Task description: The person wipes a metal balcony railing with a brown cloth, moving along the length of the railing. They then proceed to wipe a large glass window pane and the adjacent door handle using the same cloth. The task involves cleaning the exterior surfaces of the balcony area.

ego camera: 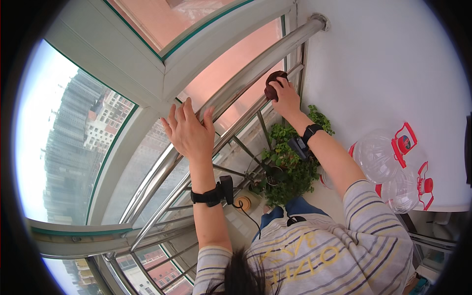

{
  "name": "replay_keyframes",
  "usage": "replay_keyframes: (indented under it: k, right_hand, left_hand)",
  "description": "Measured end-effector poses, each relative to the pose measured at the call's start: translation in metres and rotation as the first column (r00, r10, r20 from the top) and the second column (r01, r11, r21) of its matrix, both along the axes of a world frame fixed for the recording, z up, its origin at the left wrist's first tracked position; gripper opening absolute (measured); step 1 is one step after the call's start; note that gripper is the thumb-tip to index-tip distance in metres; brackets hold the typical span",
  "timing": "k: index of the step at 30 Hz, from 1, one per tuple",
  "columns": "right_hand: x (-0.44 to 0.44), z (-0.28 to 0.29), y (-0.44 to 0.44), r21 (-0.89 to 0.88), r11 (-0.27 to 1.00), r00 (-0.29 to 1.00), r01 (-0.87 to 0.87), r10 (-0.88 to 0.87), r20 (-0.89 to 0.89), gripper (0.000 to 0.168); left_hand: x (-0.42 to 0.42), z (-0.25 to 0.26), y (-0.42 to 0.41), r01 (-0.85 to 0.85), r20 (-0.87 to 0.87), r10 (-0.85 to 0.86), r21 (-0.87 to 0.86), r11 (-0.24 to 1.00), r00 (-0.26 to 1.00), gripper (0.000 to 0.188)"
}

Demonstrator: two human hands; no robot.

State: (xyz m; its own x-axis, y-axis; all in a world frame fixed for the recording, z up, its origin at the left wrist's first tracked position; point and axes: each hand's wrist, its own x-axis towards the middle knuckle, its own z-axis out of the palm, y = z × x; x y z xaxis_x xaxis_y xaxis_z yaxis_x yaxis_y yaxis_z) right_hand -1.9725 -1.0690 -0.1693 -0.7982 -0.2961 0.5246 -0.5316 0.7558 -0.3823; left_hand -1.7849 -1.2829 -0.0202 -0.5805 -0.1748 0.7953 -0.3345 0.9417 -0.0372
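My right hand (285, 96) grips a dark maroon cloth (273, 84) at a thinner metal rail (250, 109), near the railing's wall end. With fingers spread, my left hand (191, 129) is at the thick stainless-steel top rail (258, 62), nothing seen in it; whether the palm touches the rail cannot be told. A black band with a small device (225, 189) is on the left wrist, and a similar one (300, 147) on the right. The cloth is partly covered by my right fingers.
Leafy potted plants (291, 166) stand below the railing. Large clear plastic bottles with red handles (376, 155) are beside the white wall (379, 73). Framed window panes (121, 110) lie beyond the rails, with buildings outside. A round yellowish object (243, 203) is low by the railing.
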Motion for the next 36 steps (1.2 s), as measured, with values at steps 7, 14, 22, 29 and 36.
replay_keyframes:
  k: [7, 14, 22, 29, 36]
  right_hand:
    - [0.103, 0.011, -0.061, 0.039, 0.977, 0.977, -0.211, 0.211, 0.025, 0.059]
    - [0.174, 0.015, -0.105, 0.052, 0.886, 0.887, -0.46, 0.461, -0.018, 0.062]
    - [0.14, 0.02, -0.089, 0.141, 0.906, 0.917, -0.399, 0.397, 0.048, 0.057]
    - [0.066, 0.018, -0.03, 0.08, 0.967, 0.97, -0.242, 0.238, 0.054, 0.059]
    - [-0.004, 0.011, 0.019, 0.05, 0.997, 0.998, -0.06, 0.058, 0.027, 0.053]
  left_hand:
    - [0.001, -0.001, -0.002, 0.033, -0.01, -0.033, 0.031, 0.999, 0.999, 0.056]
    - [0.004, 0.0, -0.005, 0.066, 0.007, -0.067, 0.072, 0.995, 0.998, 0.062]
    - [0.009, -0.001, -0.006, 0.114, 0.0, -0.114, 0.071, 0.991, 0.993, 0.063]
    - [0.012, 0.004, -0.002, 0.082, 0.029, -0.085, 0.102, 0.991, 0.996, 0.057]
    - [0.007, -0.005, -0.006, 0.106, -0.027, -0.104, 0.078, 0.991, 0.994, 0.063]
